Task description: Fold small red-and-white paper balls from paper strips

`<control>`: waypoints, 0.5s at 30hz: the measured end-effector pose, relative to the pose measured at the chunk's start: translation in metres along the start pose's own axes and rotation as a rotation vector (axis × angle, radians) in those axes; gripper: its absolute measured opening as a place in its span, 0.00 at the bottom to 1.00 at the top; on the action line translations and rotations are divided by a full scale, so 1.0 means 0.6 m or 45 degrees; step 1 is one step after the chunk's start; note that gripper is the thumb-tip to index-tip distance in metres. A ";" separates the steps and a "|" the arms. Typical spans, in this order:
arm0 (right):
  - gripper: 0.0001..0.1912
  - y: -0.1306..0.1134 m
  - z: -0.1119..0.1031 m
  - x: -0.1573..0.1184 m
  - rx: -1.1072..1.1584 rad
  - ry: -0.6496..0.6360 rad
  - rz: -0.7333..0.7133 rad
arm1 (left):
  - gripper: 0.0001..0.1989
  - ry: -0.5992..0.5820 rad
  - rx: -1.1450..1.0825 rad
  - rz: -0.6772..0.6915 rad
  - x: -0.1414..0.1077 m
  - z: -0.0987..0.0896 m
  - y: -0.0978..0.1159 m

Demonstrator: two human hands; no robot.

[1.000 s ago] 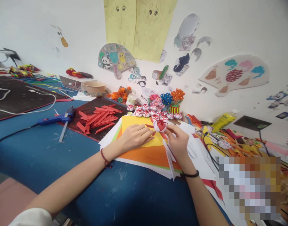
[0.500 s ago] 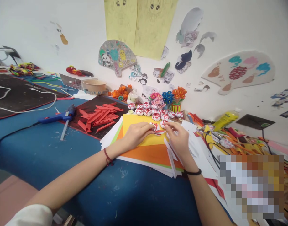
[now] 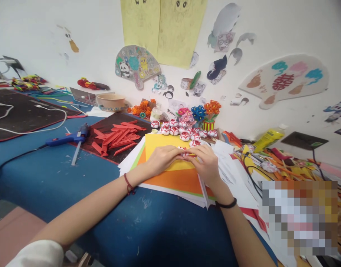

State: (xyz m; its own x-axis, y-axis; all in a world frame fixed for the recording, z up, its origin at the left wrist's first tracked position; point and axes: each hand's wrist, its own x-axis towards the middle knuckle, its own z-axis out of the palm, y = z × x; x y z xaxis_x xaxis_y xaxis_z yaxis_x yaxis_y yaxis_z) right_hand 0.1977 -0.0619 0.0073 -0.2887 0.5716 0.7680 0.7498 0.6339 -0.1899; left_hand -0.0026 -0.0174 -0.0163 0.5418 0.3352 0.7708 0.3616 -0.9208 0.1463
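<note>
beyond the blue cloth-covered tabletop (image 3: 61, 170)'s near edge, left hand (image 3: 166, 157) and right hand (image 3: 205, 163) pinch a small red-and-white folded-paper piece (image 3: 182, 149); oversqueezing could crush its folds.

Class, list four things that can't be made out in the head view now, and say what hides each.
1. Piece, red and white, head view: mostly hidden by the left hand and right hand.
2. Yellow drawings, head view: tops cut off by the upper edge.
3. Pixelated patch, head view: its blocks hide what lies there.
4. Bottle, head view: any print is too small and blurred to read.
</note>
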 end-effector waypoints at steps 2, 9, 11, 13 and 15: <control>0.07 0.001 -0.001 0.000 -0.008 -0.013 -0.011 | 0.14 -0.038 -0.025 -0.014 0.000 -0.001 0.000; 0.07 0.006 0.002 -0.003 0.037 -0.059 -0.038 | 0.14 -0.144 -0.095 -0.051 0.001 -0.003 0.001; 0.06 0.007 0.001 -0.003 0.102 -0.060 -0.032 | 0.14 -0.159 -0.100 -0.045 0.002 -0.003 0.001; 0.06 0.008 0.000 -0.003 0.155 -0.065 -0.026 | 0.14 -0.178 -0.104 -0.041 0.002 -0.003 0.001; 0.06 0.009 -0.001 -0.002 0.193 -0.072 -0.022 | 0.13 -0.188 -0.104 -0.044 0.001 -0.003 0.001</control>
State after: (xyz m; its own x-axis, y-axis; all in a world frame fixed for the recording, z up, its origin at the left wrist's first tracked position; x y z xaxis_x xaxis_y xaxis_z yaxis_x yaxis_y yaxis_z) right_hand 0.2024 -0.0595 0.0055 -0.3371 0.5859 0.7370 0.6474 0.7126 -0.2703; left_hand -0.0036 -0.0180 -0.0144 0.6377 0.3870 0.6660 0.3222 -0.9194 0.2258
